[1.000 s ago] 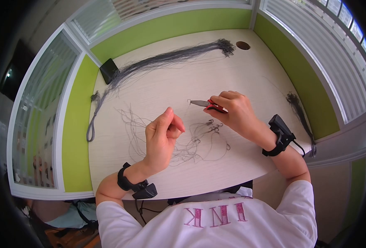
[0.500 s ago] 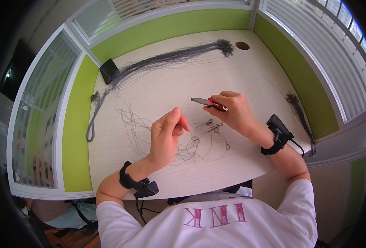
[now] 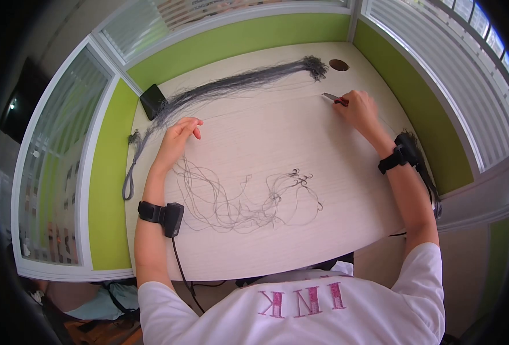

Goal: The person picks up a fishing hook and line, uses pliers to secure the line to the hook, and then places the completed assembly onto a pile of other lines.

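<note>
My right hand (image 3: pixel 359 109) is closed around red-handled pliers (image 3: pixel 339 100), whose metal jaws point left over the upper right of the desk. At the jaws' tip there may be a hook, too small to make out. My left hand (image 3: pixel 179 138) is at the left of the desk, fingers pinched on a thin fishing line that shows only faintly between the hands. Below them lies a loose tangle of fishing lines (image 3: pixel 217 198), with several dark fish hooks (image 3: pixel 301 179) at its right end.
A long bundle of grey lines (image 3: pixel 237 79) stretches across the back of the desk, by a black block (image 3: pixel 153 102). A round cable hole (image 3: pixel 339 65) is at the back right. Another dark bundle lies at the right edge, partly behind my wrist. Green partitions (image 3: pixel 237 39) enclose the desk.
My hands have moved apart: the left up and to the left, the right up and to the right with the pliers. The hook at the jaws no longer shows clearly.
</note>
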Tool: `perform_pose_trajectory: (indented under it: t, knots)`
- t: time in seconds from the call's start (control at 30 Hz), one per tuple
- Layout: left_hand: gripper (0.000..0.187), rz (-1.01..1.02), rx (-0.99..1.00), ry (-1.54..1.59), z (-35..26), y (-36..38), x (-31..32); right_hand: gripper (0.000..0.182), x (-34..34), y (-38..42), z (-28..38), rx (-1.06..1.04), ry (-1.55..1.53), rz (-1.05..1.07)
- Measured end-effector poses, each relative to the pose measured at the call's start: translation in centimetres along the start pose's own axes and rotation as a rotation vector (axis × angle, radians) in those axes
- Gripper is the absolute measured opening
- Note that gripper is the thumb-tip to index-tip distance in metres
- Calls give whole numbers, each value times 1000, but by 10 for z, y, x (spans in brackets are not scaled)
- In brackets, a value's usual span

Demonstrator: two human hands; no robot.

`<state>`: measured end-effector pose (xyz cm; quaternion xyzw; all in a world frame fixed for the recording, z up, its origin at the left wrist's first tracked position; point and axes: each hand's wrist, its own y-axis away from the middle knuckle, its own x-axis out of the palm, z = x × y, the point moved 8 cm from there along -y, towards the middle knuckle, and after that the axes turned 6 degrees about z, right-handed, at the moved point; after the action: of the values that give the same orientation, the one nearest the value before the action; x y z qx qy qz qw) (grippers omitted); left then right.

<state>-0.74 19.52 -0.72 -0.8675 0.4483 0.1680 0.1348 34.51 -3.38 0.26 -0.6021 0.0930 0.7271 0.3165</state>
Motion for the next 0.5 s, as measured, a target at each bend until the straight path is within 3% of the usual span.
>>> perform_pose_trajectory:
  t: [0.07, 0.2, 0.27, 0.37, 0.5]
  knots:
    - [35, -142, 97, -293, 6, -2, -23, 26, 4, -11, -6, -1, -2, -14]
    - [31, -297, 91, -522, 32, -5, -52, 27, 4, -31, -3, -13, 3, 46]
    - [23, -521, 89, -692, 34, 2, -69, 27, 4, -44, -1, -19, 29, 74]
    - [16, -646, 155, -747, 33, 8, -75, 29, 6, -55, 4, -15, 71, 116]
    - [11, -662, 274, -674, -6, 13, -62, 30, 5, -60, 7, 22, 100, 152]
